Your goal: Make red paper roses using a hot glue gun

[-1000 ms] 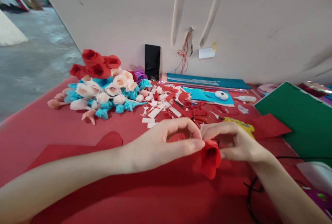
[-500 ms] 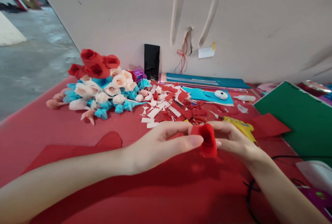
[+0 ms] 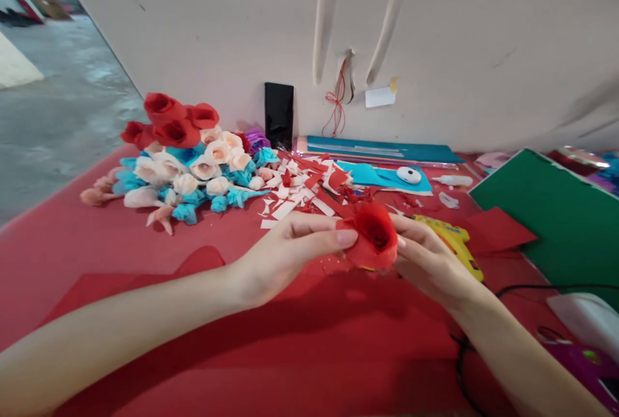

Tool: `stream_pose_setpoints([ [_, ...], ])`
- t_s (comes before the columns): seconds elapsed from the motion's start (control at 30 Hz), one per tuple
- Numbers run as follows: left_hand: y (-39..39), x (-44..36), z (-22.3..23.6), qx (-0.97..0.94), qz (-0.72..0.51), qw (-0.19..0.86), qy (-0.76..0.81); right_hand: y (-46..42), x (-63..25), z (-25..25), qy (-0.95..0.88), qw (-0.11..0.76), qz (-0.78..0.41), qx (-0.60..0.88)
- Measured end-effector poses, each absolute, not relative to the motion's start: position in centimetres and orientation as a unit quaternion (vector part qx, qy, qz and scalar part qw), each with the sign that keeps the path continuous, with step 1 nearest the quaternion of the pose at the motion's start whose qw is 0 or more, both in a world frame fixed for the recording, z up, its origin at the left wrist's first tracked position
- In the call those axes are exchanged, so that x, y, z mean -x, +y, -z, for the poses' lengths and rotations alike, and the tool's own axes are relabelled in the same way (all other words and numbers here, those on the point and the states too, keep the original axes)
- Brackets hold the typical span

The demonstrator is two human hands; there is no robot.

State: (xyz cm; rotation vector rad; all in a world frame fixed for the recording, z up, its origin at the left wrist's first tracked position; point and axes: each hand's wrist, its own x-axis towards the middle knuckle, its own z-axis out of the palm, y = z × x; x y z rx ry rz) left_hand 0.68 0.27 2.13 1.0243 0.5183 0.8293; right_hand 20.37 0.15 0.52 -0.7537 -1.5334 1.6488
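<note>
A red paper flower (image 3: 371, 240) is held up between both hands above the red table, its dark centre turned toward me and to the right. On its left side, my left hand (image 3: 294, 246) pinches the petals between thumb and fingers. My right hand (image 3: 428, 252) is closed on the flower's right edge, its fingertips partly behind the petals. Below the hands lies a red paper sheet (image 3: 309, 333). Beyond my right hand rests a yellow glue gun (image 3: 449, 240), partly covered by that hand.
Paper flowers (image 3: 193, 165) in red, cream and blue are heaped at the back left. White and red scraps (image 3: 304, 191) lie mid-table. A black phone (image 3: 279, 114) leans on the wall. At right are a green board (image 3: 556, 223) and a black cable (image 3: 546, 288).
The flower has tilted so more of its opening shows, and it has risen slightly. My left thumb has slid back toward its left edge; both hands still hold it.
</note>
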Motion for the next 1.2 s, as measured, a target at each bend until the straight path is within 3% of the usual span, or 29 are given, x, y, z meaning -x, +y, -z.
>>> stream_pose_setpoints([
  [0.23,1.0,-1.0,-1.5,-0.444,-0.430,0.749,0.237,-0.1,-20.1,-0.7,-0.627,0.404,-0.573,0.339],
  [0.43,1.6,-0.8,-0.1,-0.565,-0.476,0.625,0.252,-0.9,-19.2,-1.1,-0.646,0.454,-0.490,0.369],
  [0.57,1.1,-0.6,-0.4,-0.666,-0.425,0.566,0.235,-1.4,-18.6,-1.2,-0.689,0.442,-0.446,0.360],
  [0.93,0.9,-0.8,-0.9,-0.621,-0.417,0.612,0.255,-1.7,-18.4,-1.4,-0.783,0.391,-0.305,0.376],
  [1.2,1.8,-0.4,-0.5,-0.720,-0.415,0.521,0.193,-2.0,-18.7,-1.5,-0.840,0.383,-0.164,0.349],
])
